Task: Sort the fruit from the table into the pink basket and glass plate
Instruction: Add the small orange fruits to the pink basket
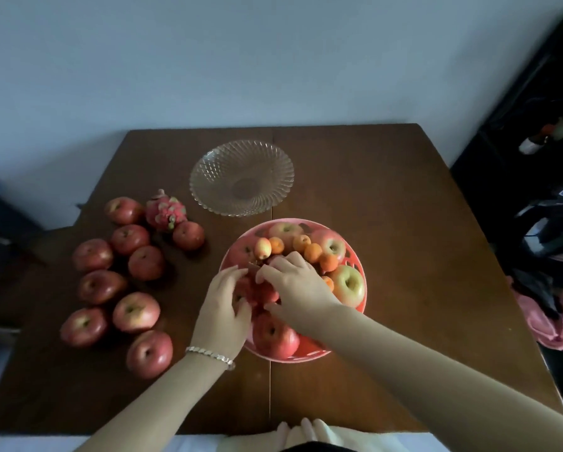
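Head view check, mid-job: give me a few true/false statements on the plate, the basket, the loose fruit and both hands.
1. The glass plate holds apples. False: it is empty.
2. Both the left hand and the right hand are in the pink basket. True.
3. A dragon fruit lies on the table among loose apples. True.
4. The basket holds only apples. False: small orange fruits are in it too.

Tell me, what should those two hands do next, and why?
Probably lift out the red fruit both hands, left and right, are closing on in the pink basket, since the glass plate holds nothing yet.
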